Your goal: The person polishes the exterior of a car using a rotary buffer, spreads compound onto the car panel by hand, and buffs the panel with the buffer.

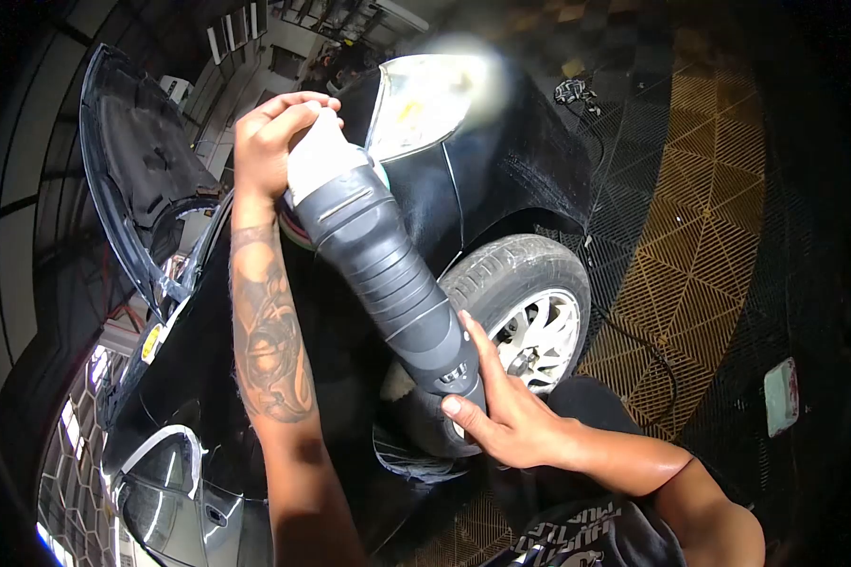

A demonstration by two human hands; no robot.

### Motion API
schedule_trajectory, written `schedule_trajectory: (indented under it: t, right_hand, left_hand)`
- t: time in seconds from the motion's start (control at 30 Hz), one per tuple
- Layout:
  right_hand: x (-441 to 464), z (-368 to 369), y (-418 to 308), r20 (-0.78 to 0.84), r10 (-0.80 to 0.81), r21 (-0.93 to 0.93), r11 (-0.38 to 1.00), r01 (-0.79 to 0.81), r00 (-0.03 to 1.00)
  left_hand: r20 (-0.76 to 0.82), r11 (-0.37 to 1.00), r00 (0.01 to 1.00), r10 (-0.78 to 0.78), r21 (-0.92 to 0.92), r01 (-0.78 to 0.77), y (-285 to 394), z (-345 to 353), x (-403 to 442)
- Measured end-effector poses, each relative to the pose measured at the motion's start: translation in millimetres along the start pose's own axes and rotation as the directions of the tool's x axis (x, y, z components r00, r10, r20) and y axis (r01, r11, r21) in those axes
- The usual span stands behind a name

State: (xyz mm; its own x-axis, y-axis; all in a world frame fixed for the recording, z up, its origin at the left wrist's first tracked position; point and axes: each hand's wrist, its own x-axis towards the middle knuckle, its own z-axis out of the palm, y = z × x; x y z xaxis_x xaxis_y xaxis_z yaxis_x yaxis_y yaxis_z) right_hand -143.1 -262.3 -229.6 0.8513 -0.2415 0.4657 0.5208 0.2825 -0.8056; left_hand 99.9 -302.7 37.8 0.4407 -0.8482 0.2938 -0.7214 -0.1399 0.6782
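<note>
A long black car polisher (388,265) with a white front end lies slantwise across the view, over the black front fender (501,180) of a car. My left hand (279,137) is closed round the polisher's white head, its fingers curled over the top. My right hand (511,411) grips the rear end of the body, thumb on the near side beside a small dial. Only a thin coloured edge of the pad (298,231) shows under the head; whether it touches the paint I cannot tell. Beyond the head is a brightly lit headlight (425,104).
The front wheel (539,331) with white spokes is close to my right hand. A raised hood (147,142) stands at the left. Black and yellow grid tiles (700,227) cover the floor, where a dark cord (667,364) runs. A whitish tray-like object (782,397) lies at the right.
</note>
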Motion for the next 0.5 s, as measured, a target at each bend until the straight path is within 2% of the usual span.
schedule_trajectory:
  t: [0.1,0.13,0.23,0.3,0.37,0.47,0.5]
  right_hand:
    - [-1.3,1.0,-2.3,0.009,0.04,0.048,0.998,-0.041,0.999]
    - [-3.1,4.2,2.0,-0.007,-0.024,-0.045,0.999,0.023,1.0]
    - [-9.6,13.9,1.5,0.071,-0.03,-0.028,0.999,0.032,0.997]
    - [-10.1,17.2,4.1,0.075,-0.082,-0.095,0.991,0.089,0.994]
    - [-11.1,17.5,2.3,0.125,0.017,-0.022,1.0,-0.014,0.992]
    - [-7.1,14.8,7.6,0.068,-0.027,-0.059,0.998,0.031,0.997]
    - [-5.2,12.1,7.7,0.031,-0.05,-0.086,0.995,0.053,0.998]
  left_hand:
    - [0.037,0.997,0.999,-0.023,0.077,0.02,1.5,-1.4,0.4]
    - [0.007,0.999,1.0,-0.008,0.05,0.008,3.7,-4.3,-7.5]
    - [-0.079,1.0,0.997,-0.022,0.008,0.023,11.4,-18.2,-39.4]
    - [-0.131,0.999,0.991,-0.041,-0.037,0.037,11.9,-27.0,-55.0]
    - [-0.152,0.999,0.988,-0.027,-0.05,0.02,10.4,-30.0,-57.7]
    - [-0.061,0.999,0.998,0.008,-0.042,-0.01,6.0,-23.9,-37.2]
    - [0.081,0.923,0.981,0.175,0.333,-0.192,4.0,-20.0,-29.8]
